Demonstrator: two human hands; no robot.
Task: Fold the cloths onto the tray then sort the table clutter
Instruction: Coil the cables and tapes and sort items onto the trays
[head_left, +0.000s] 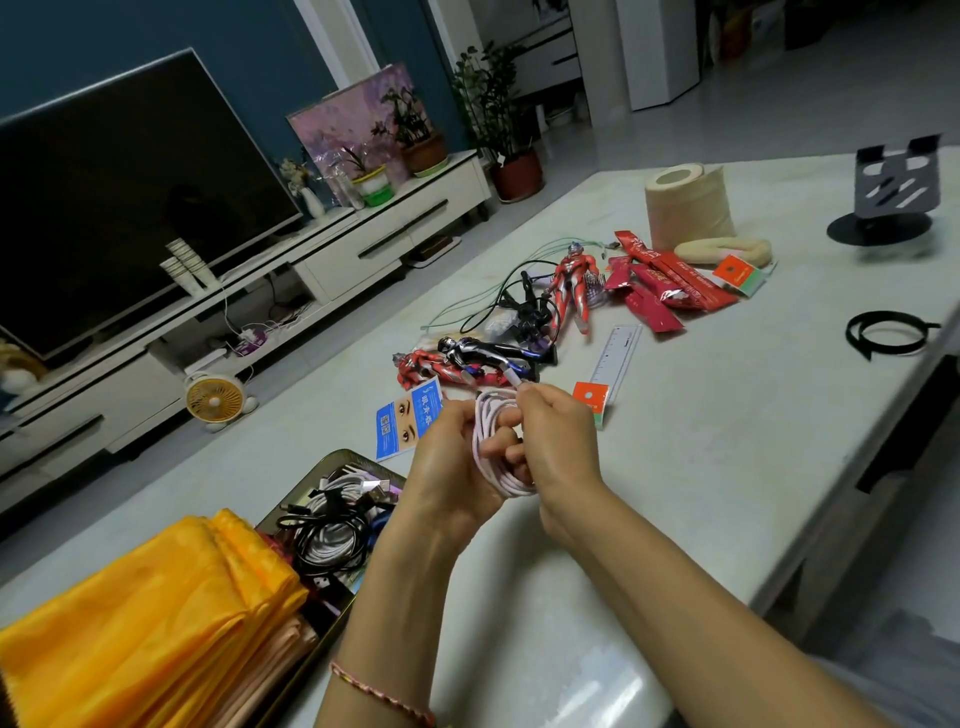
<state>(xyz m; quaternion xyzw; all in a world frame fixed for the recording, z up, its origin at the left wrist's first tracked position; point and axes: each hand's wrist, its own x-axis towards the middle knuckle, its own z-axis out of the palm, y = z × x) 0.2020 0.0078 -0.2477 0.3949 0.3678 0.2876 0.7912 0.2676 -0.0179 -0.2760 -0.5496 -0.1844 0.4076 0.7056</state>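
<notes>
The cloth stage is judged complete: the folded cloths are stacked on the tray at the near left corner of the counter, and several coiled cables are already laid in the tray's far end. Sorting is judged to be partly done. A pink cable is held above the counter, just beyond the tray; its coil is enclosed by the curled fingers of the left grip, while its plug end is pinched by the right grip. Not yet sorted are the toy figures, a black cable tangle, the red packets, a ruler and a blue card, all grouped from the middle towards the far edge. Bare surface is available along the near edge and towards the right edge. The tray lies close beside the left grip, so a short path to it is expected.
</notes>
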